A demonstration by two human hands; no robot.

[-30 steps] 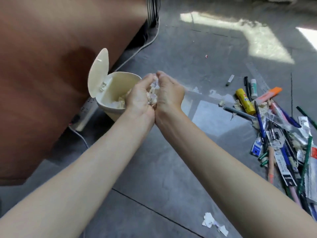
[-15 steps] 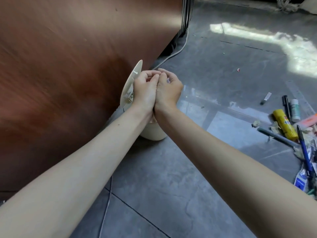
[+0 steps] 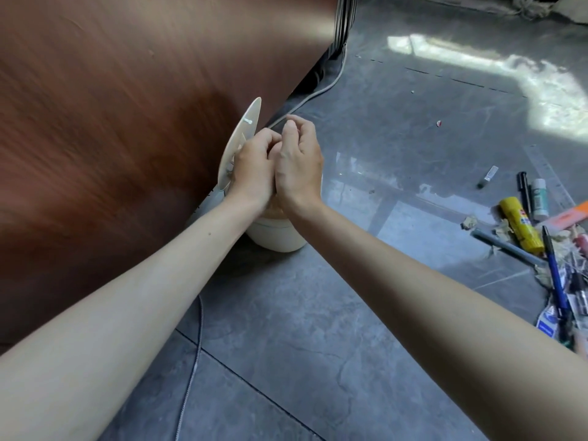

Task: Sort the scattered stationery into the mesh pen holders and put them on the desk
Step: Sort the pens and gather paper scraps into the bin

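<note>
**A:** Which step is this?

**B:** Binning scraps, I'd judge. The left hand and right hand meet above the small cream bin, its lid flipped up. Their fingers are curled, and I cannot tell if they hold anything.

**A:** And the stationery?

**B:** On the floor at right (yellow glue stick, blue pen). Next comes a reach there, though no mesh holder shows.

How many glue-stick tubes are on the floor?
2. A yellow tube lies at the left edge of the stationery pile; a white tube lies beyond it, beside a black pen. The pile runs out of frame, so others may be hidden.
</note>
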